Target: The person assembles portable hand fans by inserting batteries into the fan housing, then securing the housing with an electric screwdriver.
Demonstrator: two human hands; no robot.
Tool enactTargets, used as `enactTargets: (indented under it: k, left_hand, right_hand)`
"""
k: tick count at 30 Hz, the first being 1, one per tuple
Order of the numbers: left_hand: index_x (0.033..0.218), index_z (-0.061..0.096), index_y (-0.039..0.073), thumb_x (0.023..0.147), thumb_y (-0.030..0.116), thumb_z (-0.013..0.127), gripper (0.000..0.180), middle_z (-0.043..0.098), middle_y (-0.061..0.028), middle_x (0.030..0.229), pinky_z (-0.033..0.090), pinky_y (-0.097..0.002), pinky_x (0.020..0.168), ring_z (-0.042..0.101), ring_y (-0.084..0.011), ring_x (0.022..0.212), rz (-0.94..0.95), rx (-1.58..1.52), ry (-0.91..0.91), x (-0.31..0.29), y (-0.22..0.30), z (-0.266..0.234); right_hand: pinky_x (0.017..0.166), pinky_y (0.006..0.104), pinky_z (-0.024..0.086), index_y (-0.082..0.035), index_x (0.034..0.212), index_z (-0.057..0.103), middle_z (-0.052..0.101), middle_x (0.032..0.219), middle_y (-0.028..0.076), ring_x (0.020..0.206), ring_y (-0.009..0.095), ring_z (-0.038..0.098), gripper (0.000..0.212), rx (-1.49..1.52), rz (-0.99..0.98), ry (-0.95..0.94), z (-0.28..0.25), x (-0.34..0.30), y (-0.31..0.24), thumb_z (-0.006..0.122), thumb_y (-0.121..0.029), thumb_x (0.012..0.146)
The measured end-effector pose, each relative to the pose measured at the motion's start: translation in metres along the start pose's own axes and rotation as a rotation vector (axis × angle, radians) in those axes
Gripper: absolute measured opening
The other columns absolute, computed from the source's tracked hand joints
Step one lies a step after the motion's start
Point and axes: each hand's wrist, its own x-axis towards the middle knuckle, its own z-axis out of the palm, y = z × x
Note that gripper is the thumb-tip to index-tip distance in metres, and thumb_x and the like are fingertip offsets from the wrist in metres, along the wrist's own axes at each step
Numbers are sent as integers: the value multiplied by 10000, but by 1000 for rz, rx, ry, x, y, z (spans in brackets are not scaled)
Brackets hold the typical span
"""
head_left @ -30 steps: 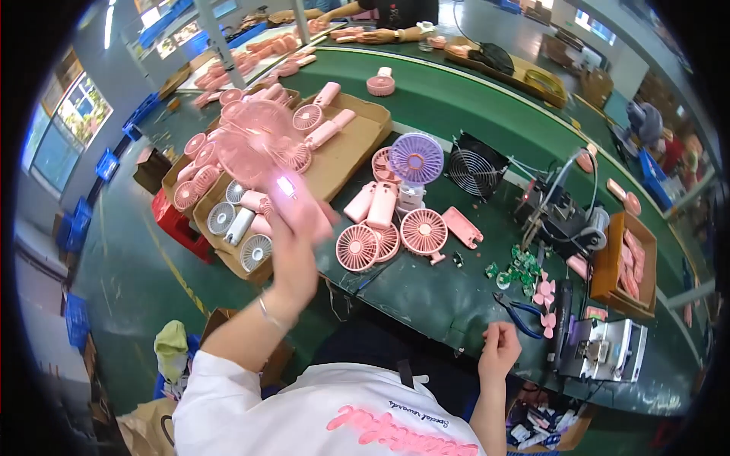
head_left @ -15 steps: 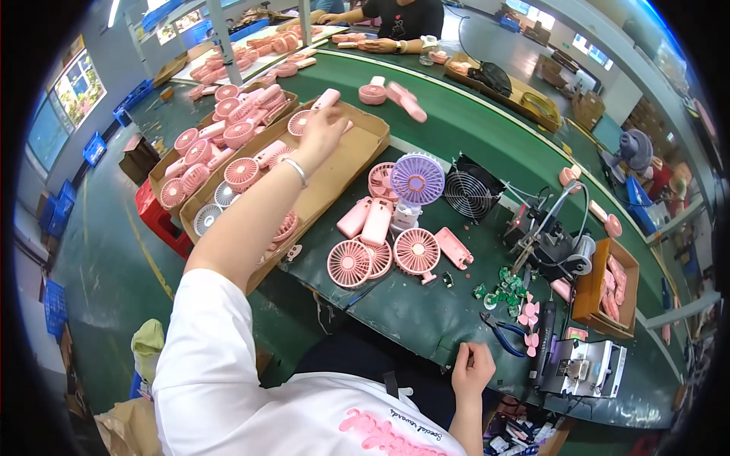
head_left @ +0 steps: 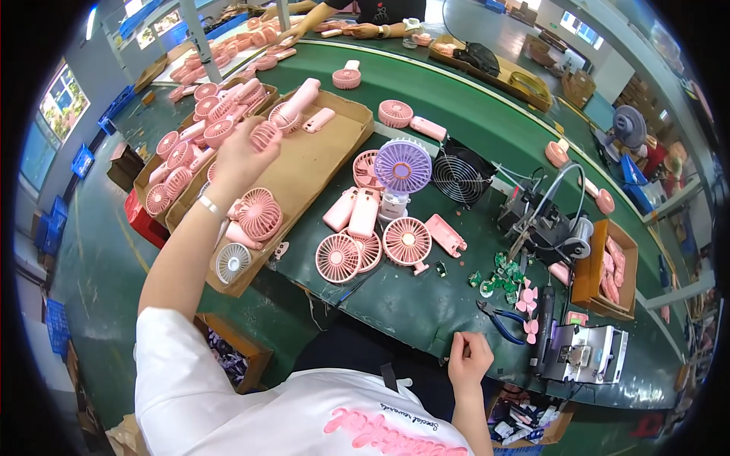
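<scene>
Over the long cardboard tray (head_left: 323, 156) at the left, my left hand (head_left: 245, 161) has its fingers closed around the round grille of a pink handheld fan (head_left: 265, 135). Just beyond it, a second pink fan (head_left: 303, 100) lies with its handle pointing away, beside a small pink casing (head_left: 318, 119). Nearer in the tray are a large pink fan (head_left: 260, 213) and a white fan grille (head_left: 233, 263). My right hand (head_left: 470, 359) rests at the table's near edge, fingers curled in, with nothing visible in them.
A purple fan (head_left: 402, 167) stands mid-table among pink fan parts. To the right are pliers (head_left: 502, 323), green circuit boards (head_left: 502, 275), a soldering stand (head_left: 536, 220) and a box of pink parts (head_left: 608, 266). Beyond runs a green belt (head_left: 487, 129) carrying pink fans; a co-worker's hands (head_left: 366, 30) are across it.
My left hand has drawn back nearer over the tray and grips a fan. The pink fan blurred above the belt now lies on it, farther right. My right hand stays put.
</scene>
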Motion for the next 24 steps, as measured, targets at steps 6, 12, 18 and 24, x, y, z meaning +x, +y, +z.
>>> enactTargets:
  k: [6, 12, 18, 24]
  left_hand:
    - [1135, 611, -5, 944, 237, 520, 321, 659, -83, 1064, 491, -297, 871, 626, -177, 975, -436, -1223, -789, -55, 102, -70]
    - [1061, 635, -24, 1007, 350, 445, 423, 661, -76, 1014, 500, -271, 818, 625, -135, 907, -553, -1053, -1644, -116, 130, -7]
    - [1248, 572, 44, 844, 815, 59, 1011, 678, -55, 1014, 404, -280, 663, 576, -127, 854, -726, -1417, -1399, -159, 175, 50]
    - [1438, 183, 78, 942, 80, 526, 603, 483, -183, 1342, 480, -350, 953, 553, -243, 1155, -342, -1601, -1212, -245, 231, 68]
  right_hand:
    - [556, 255, 508, 12, 964, 607, 624, 852, 104, 611, 163, 591, 126, 688, 378, -175, -5, -2, -9, 641, -52, 861]
    - [590, 289, 554, -13, 1390, 375, 616, 1048, 142, 688, 186, 630, 490, 1378, 542, -627, -23, 45, -57, 526, -177, 954]
    - [569, 272, 478, 26, 1277, 465, 625, 1092, 169, 713, 165, 607, 458, 1320, 586, -376, -31, 0, -25, 557, -292, 960]
    - [802, 293, 496, 8, 1389, 312, 589, 1120, 108, 865, 147, 605, 463, 1185, 529, -331, -28, -23, -35, 486, -144, 988]
